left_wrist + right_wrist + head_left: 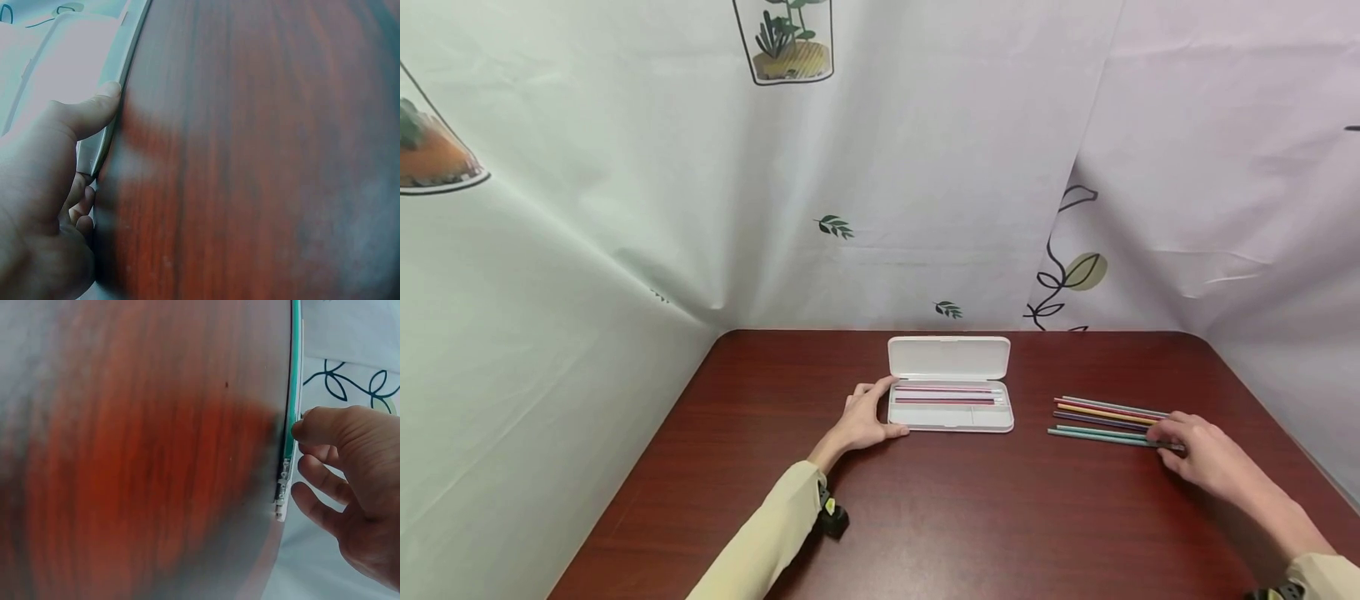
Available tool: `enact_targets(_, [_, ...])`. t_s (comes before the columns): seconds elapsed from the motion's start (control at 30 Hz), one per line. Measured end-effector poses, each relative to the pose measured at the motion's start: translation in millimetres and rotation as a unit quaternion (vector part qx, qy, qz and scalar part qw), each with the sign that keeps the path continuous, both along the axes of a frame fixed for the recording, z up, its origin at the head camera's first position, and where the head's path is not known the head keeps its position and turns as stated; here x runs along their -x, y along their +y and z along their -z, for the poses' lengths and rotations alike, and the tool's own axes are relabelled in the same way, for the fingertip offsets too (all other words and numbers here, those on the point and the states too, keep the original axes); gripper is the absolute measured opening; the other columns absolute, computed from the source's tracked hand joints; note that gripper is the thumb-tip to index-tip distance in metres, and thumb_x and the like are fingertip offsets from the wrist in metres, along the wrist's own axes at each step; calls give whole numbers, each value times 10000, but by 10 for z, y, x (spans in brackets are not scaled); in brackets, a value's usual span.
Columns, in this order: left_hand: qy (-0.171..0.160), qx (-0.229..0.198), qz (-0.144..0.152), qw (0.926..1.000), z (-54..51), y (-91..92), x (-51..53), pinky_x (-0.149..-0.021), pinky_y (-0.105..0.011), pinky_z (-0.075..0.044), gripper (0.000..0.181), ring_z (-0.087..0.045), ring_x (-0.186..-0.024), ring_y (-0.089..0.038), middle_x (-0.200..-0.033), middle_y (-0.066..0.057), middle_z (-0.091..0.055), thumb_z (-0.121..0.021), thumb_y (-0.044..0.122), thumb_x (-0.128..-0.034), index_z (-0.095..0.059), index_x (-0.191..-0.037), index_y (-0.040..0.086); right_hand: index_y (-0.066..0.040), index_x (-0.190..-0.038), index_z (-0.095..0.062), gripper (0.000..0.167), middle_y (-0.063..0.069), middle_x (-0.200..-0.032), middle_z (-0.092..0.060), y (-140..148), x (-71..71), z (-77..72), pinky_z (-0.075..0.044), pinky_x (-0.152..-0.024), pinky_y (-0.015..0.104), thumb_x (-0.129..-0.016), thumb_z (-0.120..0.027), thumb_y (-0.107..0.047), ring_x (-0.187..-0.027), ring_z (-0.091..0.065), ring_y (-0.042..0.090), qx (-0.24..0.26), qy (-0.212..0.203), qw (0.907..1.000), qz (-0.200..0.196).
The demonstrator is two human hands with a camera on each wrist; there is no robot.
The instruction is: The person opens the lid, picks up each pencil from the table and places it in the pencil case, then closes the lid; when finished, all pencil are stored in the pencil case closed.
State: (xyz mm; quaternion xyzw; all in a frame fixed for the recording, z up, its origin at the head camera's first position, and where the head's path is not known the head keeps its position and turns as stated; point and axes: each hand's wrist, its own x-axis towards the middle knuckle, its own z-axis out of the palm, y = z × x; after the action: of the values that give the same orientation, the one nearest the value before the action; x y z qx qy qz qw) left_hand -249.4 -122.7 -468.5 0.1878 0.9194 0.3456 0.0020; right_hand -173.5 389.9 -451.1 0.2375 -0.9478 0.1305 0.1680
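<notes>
A white pencil case [951, 418] lies with its lid [949, 358] raised at the back. Inside, several pink and dark red pencils [943, 401] lie lengthwise. My left hand [863, 417] holds the case by its left end, thumb on the front edge and index finger near the back corner. To the right, several coloured pencils [1097, 408] lie side by side on the table. My right hand [1206, 450] pinches the nearest green pencil [292, 387] near its eraser end, thumb against its side. The other fingertips are partly hidden in the head view.
The dark red wooden table [970, 517] has rounded far corners. White printed cloth [925, 167] hangs behind it and along both sides. A black device [833, 518] is strapped to my left wrist.
</notes>
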Motion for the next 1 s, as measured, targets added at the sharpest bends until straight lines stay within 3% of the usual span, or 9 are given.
enact_targets(0.33, [-26,3,-36,10000,6,0,6,-991,-512,-327,866,-404,-1243,-335,-1338,-142,-543,-871,307,-770,-429,-1504,183,-156,-854,-686,328,-55,-868,-596,9,27,11,-468,-588,361,-665,-844,60,-709,-552,133,-151,-268,9995,102])
enact_targets(0.7, [-35,-26,-38,10000,-9,-2,-7,-992,-522,-328,859,-402,-1247,-338,-1337,-142,-544,-868,302,-773,-431,-1503,184,-157,-852,-667,380,-124,-842,-532,29,64,21,-427,-559,296,-649,-800,136,-690,-439,4,-8,-285,9990,-355])
enact_targets(1.0, [-58,-27,-62,10000,-11,0,-6,-977,-528,-343,865,-398,-1236,-343,-1344,-146,-534,-872,307,-769,-431,-1504,192,-169,-839,-652,395,-148,-817,-490,39,75,36,-394,-546,281,-634,-794,138,-679,-398,-4,47,-168,9986,-492])
